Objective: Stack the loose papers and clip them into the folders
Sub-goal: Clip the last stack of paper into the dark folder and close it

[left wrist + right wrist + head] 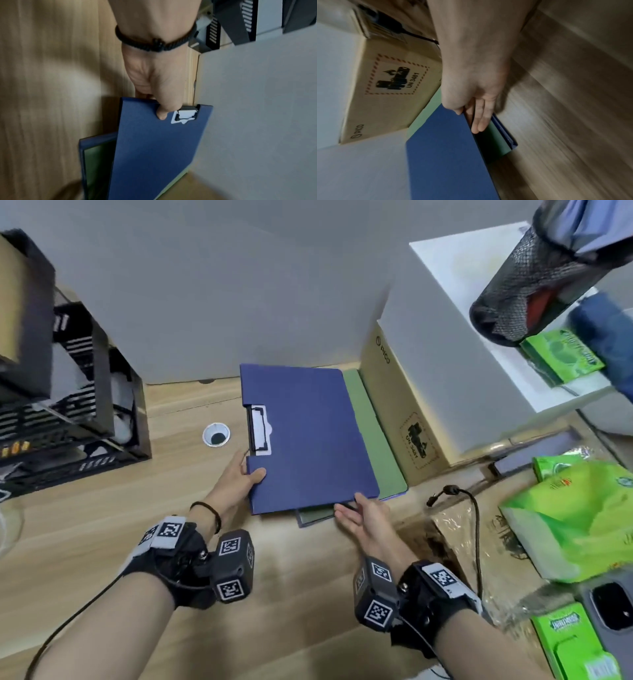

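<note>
A closed blue folder with a metal clip lies across a green folder on the wooden desk. My left hand grips its left edge just below the clip, thumb on the cover. My right hand pinches its near right corner, thumb on top and straight fingers under it. The left wrist view shows the blue folder tilted up off the green folder. In the right wrist view the blue folder stands clear of the green folder, with another blue folder's edge below. No loose papers show.
A cardboard box stands against the folders' right side, with a white box behind it. A black file tray is at the left and a cable hole beside the clip. A black cable, green packets and a phone crowd the right.
</note>
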`<act>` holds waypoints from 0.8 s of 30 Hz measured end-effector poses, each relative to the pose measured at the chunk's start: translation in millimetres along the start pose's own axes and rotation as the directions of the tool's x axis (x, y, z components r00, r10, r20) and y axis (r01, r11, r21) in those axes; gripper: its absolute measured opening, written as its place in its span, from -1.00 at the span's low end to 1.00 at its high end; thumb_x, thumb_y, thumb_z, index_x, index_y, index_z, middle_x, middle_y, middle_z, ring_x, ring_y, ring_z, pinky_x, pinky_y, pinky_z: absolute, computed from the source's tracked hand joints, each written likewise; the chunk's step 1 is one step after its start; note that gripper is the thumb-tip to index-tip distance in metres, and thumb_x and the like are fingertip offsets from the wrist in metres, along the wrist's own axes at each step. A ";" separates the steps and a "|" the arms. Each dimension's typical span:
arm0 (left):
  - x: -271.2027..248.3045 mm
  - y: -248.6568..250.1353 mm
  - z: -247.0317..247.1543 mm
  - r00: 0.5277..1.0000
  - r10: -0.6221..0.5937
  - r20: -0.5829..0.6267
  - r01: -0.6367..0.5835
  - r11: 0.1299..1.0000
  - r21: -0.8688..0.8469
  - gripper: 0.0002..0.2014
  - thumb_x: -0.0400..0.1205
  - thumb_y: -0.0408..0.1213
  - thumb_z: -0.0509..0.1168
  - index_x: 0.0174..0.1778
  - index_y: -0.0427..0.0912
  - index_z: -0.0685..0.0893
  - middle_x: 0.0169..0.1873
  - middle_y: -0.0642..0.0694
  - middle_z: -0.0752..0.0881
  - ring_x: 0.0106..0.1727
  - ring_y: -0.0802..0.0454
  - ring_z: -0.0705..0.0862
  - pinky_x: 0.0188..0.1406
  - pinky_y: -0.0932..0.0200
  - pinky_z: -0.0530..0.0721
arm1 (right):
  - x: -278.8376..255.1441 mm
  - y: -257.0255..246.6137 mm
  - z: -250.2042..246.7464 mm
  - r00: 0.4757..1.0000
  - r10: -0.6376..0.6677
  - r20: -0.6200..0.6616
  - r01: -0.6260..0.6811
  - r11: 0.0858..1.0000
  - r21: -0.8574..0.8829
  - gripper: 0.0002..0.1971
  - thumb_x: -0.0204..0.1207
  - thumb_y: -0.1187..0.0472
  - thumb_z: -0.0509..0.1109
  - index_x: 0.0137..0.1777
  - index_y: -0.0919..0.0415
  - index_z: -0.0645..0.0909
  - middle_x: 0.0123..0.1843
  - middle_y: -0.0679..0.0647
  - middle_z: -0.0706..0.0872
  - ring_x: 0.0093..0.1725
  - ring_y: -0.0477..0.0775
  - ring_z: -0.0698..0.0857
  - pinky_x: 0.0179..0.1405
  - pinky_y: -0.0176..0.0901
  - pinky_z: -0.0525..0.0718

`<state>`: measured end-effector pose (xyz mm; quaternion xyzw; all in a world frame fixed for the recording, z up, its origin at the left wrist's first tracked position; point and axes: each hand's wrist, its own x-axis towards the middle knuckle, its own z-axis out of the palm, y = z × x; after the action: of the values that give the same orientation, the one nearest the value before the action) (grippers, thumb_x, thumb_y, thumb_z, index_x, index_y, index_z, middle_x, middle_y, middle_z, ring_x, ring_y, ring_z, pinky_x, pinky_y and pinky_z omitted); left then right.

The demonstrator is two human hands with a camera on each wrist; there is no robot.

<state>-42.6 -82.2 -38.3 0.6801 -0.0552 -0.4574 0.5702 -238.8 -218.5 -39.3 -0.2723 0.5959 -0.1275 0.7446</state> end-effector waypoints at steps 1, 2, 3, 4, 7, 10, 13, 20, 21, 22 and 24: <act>3.6 -1.9 6.4 0.999 -0.017 0.038 0.017 1.000 -0.001 -0.39 0.68 -0.51 0.19 0.59 0.05 0.21 0.40 -0.14 0.61 0.29 -0.11 0.66 0.31 -0.18 0.59 | 1.3 0.9 -0.5 1.000 0.024 0.003 -0.024 0.999 0.032 -0.85 0.73 0.33 0.17 0.23 0.35 0.44 -0.05 0.29 0.70 -0.35 0.13 0.82 -0.48 -0.14 0.78; 6.0 -4.0 12.9 0.998 -0.030 0.060 0.030 1.000 0.003 -0.33 0.68 -0.52 0.20 0.60 0.13 0.16 0.42 -0.12 0.59 0.35 -0.13 0.63 0.35 -0.22 0.57 | 1.8 1.4 -0.1 0.998 0.055 0.010 -0.056 0.997 0.048 -0.86 0.74 0.32 0.14 0.22 0.33 0.44 -0.09 0.29 0.71 -0.31 0.18 0.80 -0.49 -0.13 0.78; 7.0 -6.5 19.6 0.997 -0.034 0.067 0.033 0.999 0.016 -0.31 0.67 -0.53 0.20 0.62 0.12 0.14 0.43 -0.14 0.58 0.37 -0.14 0.62 0.37 -0.24 0.55 | 1.3 1.7 0.1 0.995 0.094 0.028 -0.096 0.994 0.046 -0.87 0.76 0.30 0.11 0.19 0.31 0.43 -0.11 0.29 0.70 -0.25 0.22 0.77 -0.48 -0.11 0.79; 8.4 -9.1 26.5 0.997 -0.031 0.065 0.029 0.999 0.026 -0.32 0.67 -0.54 0.20 0.62 0.08 0.15 0.42 -0.16 0.58 0.38 -0.13 0.62 0.39 -0.23 0.54 | 0.0 1.8 0.2 0.990 0.131 0.048 -0.133 0.991 0.030 -0.86 0.77 0.26 0.08 0.17 0.30 0.43 -0.12 0.31 0.69 -0.21 0.25 0.74 -0.47 -0.09 0.80; 10.3 -16.5 43.6 0.999 -0.011 0.036 0.010 0.999 0.046 -0.31 0.65 -0.58 0.20 0.62 0.06 0.19 0.42 -0.16 0.58 0.37 -0.12 0.63 0.40 -0.20 0.55 | 5.5 5.9 -2.5 0.982 0.181 0.052 -0.178 0.983 -0.046 -0.71 0.79 0.16 0.06 0.27 0.38 0.44 -0.10 0.32 0.72 -0.17 0.27 0.75 -0.46 -0.06 0.80; 14.3 -21.9 45.6 0.993 0.035 -0.112 -0.010 0.977 0.215 -0.33 0.60 -0.47 0.30 0.56 0.17 0.32 0.15 -0.12 0.74 0.18 -0.08 0.72 0.30 -0.12 0.63 | 12.4 7.8 -6.2 0.988 0.151 -0.014 -0.151 0.978 -0.141 -0.64 0.76 0.09 0.12 0.12 0.44 0.51 -0.21 0.29 0.72 -0.27 0.24 0.77 -0.46 -0.05 0.79; 15.1 -24.6 41.6 0.989 0.015 -0.145 0.028 0.957 0.289 -0.36 0.57 -0.39 0.36 0.53 0.19 0.39 -0.15 -0.08 0.73 0.02 -0.11 0.72 0.29 -0.16 0.62 | 15.2 6.5 -5.7 0.991 0.097 -0.087 -0.110 0.981 -0.160 -0.65 0.75 0.06 0.14 -0.09 0.35 0.50 -0.37 0.25 0.63 -0.37 0.22 0.73 -0.48 -0.05 0.80; 12.4 -18.1 48.3 0.999 -0.003 -0.052 0.020 0.944 0.329 -0.33 0.60 -0.47 0.33 0.61 -0.02 0.30 -0.29 -0.05 0.58 -0.07 -0.07 0.64 0.25 -0.15 0.66 | 18.9 9.0 -8.1 0.988 0.053 -0.147 -0.073 0.989 -0.130 -0.64 0.75 0.07 0.14 -0.22 0.28 0.44 -0.44 0.19 0.50 -0.38 0.22 0.73 -0.48 -0.04 0.80; 10.5 -17.0 50.9 0.999 -0.033 -0.040 0.044 0.947 0.318 -0.33 0.61 -0.48 0.31 0.62 -0.03 0.28 -0.30 -0.04 0.56 -0.09 -0.06 0.64 0.23 -0.17 0.68 | 18.3 9.0 -8.4 0.991 0.048 -0.124 -0.060 0.993 -0.098 -0.69 0.75 0.11 0.14 -0.18 0.28 0.43 -0.40 0.21 0.53 -0.36 0.23 0.74 -0.46 -0.05 0.81; 9.0 -16.5 52.9 0.998 -0.064 -0.019 0.066 0.950 0.305 -0.34 0.63 -0.48 0.29 0.63 -0.03 0.26 -0.31 -0.04 0.53 -0.12 -0.06 0.62 0.19 -0.18 0.69 | 16.4 9.3 -8.3 0.994 0.041 -0.097 -0.047 0.997 -0.065 -0.74 0.75 0.15 0.14 -0.14 0.27 0.42 -0.35 0.24 0.57 -0.33 0.25 0.75 -0.44 -0.04 0.82; 7.8 -14.3 55.3 0.994 -0.107 0.033 0.092 0.948 0.306 -0.33 0.66 -0.49 0.23 0.65 0.00 0.18 -0.32 -0.06 0.48 -0.18 -0.08 0.55 0.05 -0.13 0.69 | 12.6 10.6 -8.8 0.998 0.026 -0.051 -0.028 0.999 -0.026 -0.83 0.75 0.21 0.16 -0.07 0.25 0.42 -0.24 0.27 0.64 -0.26 0.27 0.77 -0.32 0.00 0.83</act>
<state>-82.4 -122.0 -50.7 0.7503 -0.1046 -0.4881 0.4334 -245.4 -218.6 -56.8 -0.2708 0.6197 -0.1164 0.7273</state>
